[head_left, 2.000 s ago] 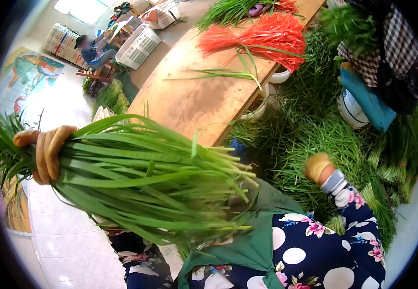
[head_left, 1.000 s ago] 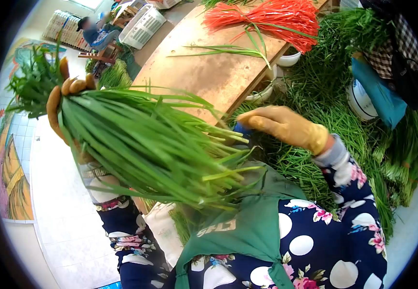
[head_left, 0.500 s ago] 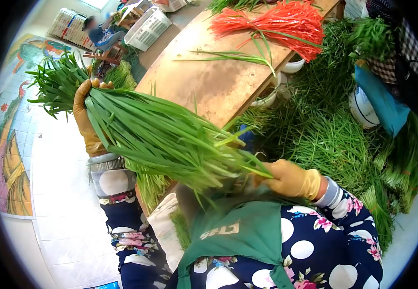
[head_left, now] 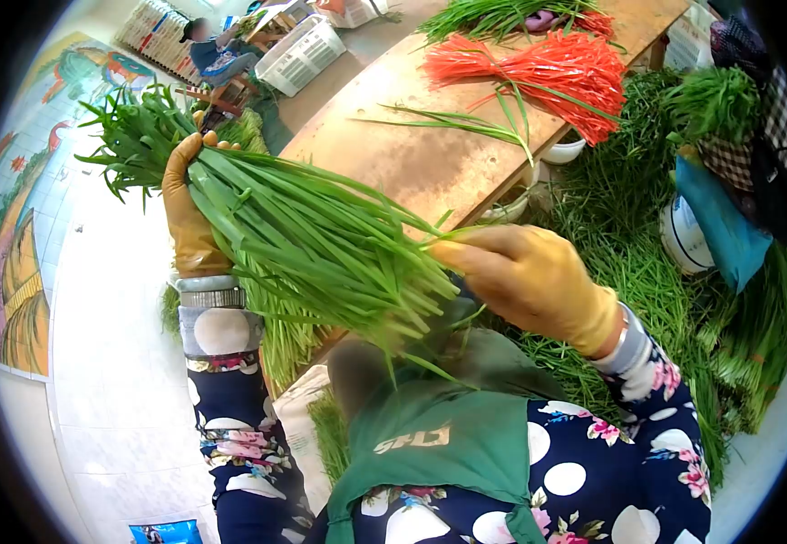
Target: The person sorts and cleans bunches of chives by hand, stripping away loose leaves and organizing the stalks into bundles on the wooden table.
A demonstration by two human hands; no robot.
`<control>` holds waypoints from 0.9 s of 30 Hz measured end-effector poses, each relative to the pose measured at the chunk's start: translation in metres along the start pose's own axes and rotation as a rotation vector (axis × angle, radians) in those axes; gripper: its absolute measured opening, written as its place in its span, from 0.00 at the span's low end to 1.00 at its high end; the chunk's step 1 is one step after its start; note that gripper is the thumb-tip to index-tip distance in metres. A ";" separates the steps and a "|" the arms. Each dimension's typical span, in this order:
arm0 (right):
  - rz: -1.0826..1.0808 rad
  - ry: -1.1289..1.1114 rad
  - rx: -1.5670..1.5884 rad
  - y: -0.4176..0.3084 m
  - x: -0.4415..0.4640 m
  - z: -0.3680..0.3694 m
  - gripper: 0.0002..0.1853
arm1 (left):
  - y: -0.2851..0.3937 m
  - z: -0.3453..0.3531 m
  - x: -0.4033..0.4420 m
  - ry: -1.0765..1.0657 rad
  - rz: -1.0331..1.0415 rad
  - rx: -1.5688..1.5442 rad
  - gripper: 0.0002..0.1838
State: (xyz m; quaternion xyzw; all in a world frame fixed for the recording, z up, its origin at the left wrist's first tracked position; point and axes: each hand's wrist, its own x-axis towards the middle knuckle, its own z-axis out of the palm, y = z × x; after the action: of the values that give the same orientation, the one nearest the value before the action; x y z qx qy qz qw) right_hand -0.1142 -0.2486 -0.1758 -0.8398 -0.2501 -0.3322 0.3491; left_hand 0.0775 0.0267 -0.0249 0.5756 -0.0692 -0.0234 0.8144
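Observation:
My left hand, in a tan glove, is wrapped round a thick bunch of garlic chives near its leafy tips. The bunch slants down to the right, its pale stem ends fanning out over my green apron. My right hand, in a yellow glove, is at the upper edge of these stem ends with thumb and fingers pinched together. A thin chive leaf shows at its fingertips. The fingers are slightly blurred.
A wooden table carries red plastic ties, loose leaves and more greens. Piled chives cover the floor at right, beside a white bucket. Another person sits at far left, near a white crate.
My right hand has moved up and left, from below the stem ends to their upper edge. My left hand still grips the bunch, and the camera view has shifted slightly.

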 end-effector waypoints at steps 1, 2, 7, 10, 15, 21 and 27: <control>-0.035 -0.027 -0.074 0.003 0.011 0.014 0.25 | -0.001 0.004 -0.004 -0.033 0.013 -0.012 0.18; -0.070 -0.055 -0.148 0.006 0.018 0.025 0.25 | -0.001 0.009 -0.009 -0.037 0.010 -0.019 0.18; 0.214 -0.315 0.183 0.023 0.023 0.059 0.20 | -0.001 0.008 0.002 0.024 0.094 0.031 0.10; 0.067 -0.471 -0.043 0.024 0.018 0.055 0.06 | 0.001 0.007 0.000 -0.002 0.044 0.047 0.11; 0.265 -0.683 -0.119 0.039 -0.065 0.017 0.05 | -0.005 -0.004 0.017 0.115 0.057 0.027 0.10; 0.518 -0.624 -0.420 0.025 -0.077 -0.026 0.10 | -0.009 -0.002 0.022 0.140 0.068 0.058 0.10; 0.444 -0.081 0.158 -0.034 0.019 0.023 0.13 | -0.009 0.009 0.012 0.142 0.142 0.017 0.10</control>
State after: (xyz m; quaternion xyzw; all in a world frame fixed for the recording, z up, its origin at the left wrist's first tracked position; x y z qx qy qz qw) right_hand -0.1145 -0.2063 -0.1602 -0.8571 -0.0981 -0.1925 0.4677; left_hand 0.0883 0.0141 -0.0297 0.5763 -0.0520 0.0759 0.8120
